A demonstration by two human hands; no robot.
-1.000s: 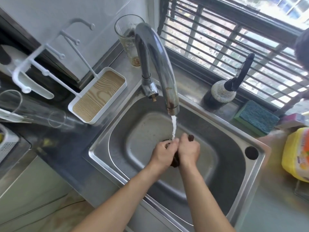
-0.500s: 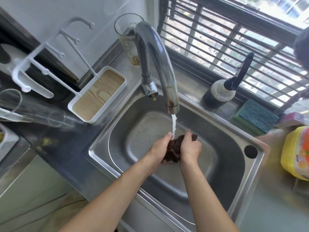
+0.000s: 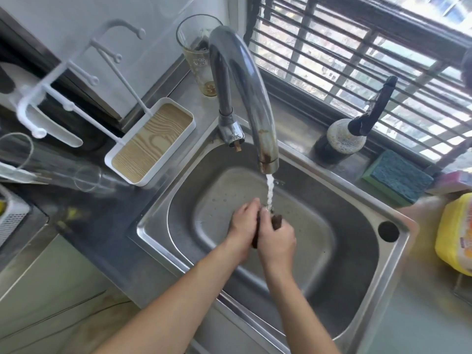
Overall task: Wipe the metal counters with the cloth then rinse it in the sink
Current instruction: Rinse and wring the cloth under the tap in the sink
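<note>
Steel counter (image 3: 178,103) runs along a barred window (image 3: 357,54) at the far side, and set into it is the sink (image 3: 398,251), its near right corner cut off by the picture's edge. From the far rim rises the curved tap (image 3: 245,80), pouring a thin stream of water (image 3: 269,191) into the basin.

Both forearms reach in from the near edge. Left hand (image 3: 242,226) and right hand (image 3: 277,242) are pressed together under the stream, their fingers curled round the dark brown cloth (image 3: 277,221); most of it is hidden between the palms, with only a dark tip and a thin edge showing.

Right of the sink, a yellow container (image 3: 454,233) is cut off by the edge, its label too blurred to read. A white tray (image 3: 150,146) with a wood-grain floor sits left of the tap. A tall glass (image 3: 199,54) at the far wall holds a little brownish residue. A blue-green sponge (image 3: 398,175) and a dark round brush (image 3: 344,136) lie on the far ledge. Clear glasses (image 3: 51,164) at the far left are blurred.
</note>
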